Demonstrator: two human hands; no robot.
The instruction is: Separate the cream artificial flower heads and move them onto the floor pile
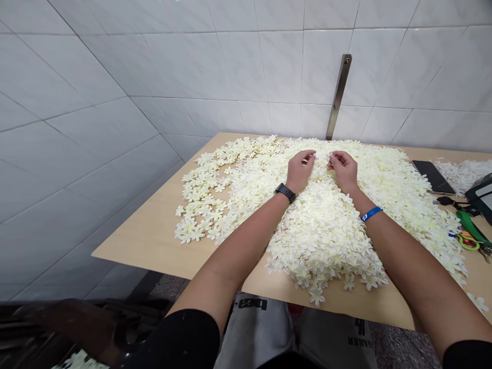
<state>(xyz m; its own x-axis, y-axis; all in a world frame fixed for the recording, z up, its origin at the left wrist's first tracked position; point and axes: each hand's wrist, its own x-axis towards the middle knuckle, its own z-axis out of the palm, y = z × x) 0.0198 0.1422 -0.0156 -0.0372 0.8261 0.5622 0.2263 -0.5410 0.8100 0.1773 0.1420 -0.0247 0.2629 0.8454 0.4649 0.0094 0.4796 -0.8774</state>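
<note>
A wide heap of white and pale-yellow artificial flowers (326, 236) covers much of the table, piled thickest toward my body. Over the far side of the heap, my left hand (301, 169) has its thumb and fingertips brought together in a pinch. My right hand (344, 168) faces it a short gap away, also pinching, with a small whitish bit showing at the fingertips. What either pinch holds is too small to tell apart from the blossoms behind. A black watch is on my left wrist and a blue band on my right.
Looser flowers (200, 215) spread over the left of the brown tabletop (142, 241). At the right lie a dark phone (433, 176), a pile of thin white pieces (465, 171) and green-handled pliers (471, 225). A metal strip (338, 97) stands against the tiled wall.
</note>
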